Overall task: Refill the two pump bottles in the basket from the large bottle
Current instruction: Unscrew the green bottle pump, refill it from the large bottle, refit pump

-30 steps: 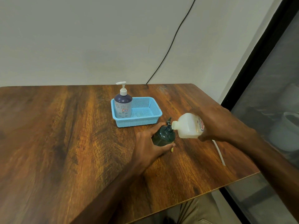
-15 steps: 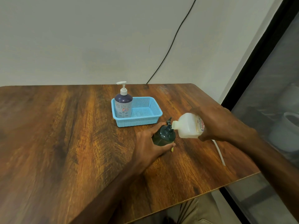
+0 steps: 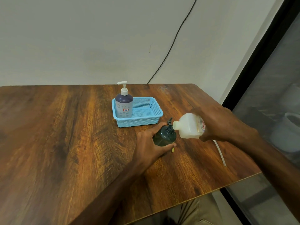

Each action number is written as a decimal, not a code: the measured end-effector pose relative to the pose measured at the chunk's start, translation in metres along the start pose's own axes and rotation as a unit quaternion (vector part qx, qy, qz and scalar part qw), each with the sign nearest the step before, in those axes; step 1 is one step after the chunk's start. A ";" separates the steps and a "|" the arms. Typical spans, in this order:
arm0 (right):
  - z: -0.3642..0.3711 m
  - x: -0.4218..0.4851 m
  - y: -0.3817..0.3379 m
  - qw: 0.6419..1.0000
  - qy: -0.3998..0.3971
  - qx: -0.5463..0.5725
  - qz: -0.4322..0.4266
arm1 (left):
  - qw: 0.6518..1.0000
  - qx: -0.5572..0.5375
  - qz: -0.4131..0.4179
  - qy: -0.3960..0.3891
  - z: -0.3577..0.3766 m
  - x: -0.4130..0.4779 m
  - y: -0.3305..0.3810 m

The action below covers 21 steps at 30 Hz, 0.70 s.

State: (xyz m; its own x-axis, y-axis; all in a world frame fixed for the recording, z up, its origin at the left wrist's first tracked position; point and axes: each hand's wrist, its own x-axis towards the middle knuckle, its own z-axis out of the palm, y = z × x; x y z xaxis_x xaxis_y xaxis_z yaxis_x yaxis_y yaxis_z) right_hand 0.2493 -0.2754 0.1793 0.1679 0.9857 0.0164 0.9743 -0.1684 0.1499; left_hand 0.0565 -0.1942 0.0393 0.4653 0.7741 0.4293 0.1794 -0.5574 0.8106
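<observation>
Left hand [image 3: 149,143] first: it's wrapped around the dark green pump bottle [image 3: 164,135], thumb on the near side and fingers curled round the far side, holding it upright on the table [image 3: 65,143] just in front of the basket [image 3: 138,123]. The right hand [image 3: 217,125] is gripping the large bottle [image 3: 188,125] by its bottom end. That one's tipped over nearly flat, with its open mouth right up against the green bottle's neck.

There's only the head view to go on. From here it looks like the pour into bottle number one is underway. I can't actually see any liquid moving, though, and the green plastic is too dark to read a level. There's a dark pump nozzle poking up right behind the neck, and I can't tell if it's seated or just sitting loose.

The other one, the purple pump bottle [image 3: 124,106], is standing in the left end of the basket with its white pump on. My guess is it hasn't had its turn, but nothing here proves it either way.

So I'd say we're roughly a third in. What's left is to finish this fill, put the pump back, return it to the basket and then do the purple one. A thin white strip [image 3: 220,151] is lying on the table under the right arm.
</observation>
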 end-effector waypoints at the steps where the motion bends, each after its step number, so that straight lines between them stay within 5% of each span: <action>1: 0.000 0.000 0.000 1.000 0.000 0.001 -0.002 | 1.000 0.004 0.002 -0.002 0.000 0.000 0.001; 21: 0.016 -0.008 0.009 0.995 0.013 0.095 0.005 | 1.000 -0.006 0.000 0.009 0.000 0.000 -0.001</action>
State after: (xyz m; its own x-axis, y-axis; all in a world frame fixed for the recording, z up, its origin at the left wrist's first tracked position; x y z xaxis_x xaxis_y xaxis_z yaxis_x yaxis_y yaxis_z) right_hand 0.2589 -0.2853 0.1650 0.1764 0.9833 0.0438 0.9838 -0.1747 -0.0396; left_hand 0.0566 -0.1934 0.0380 0.4500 0.7794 0.4359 0.1687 -0.5535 0.8156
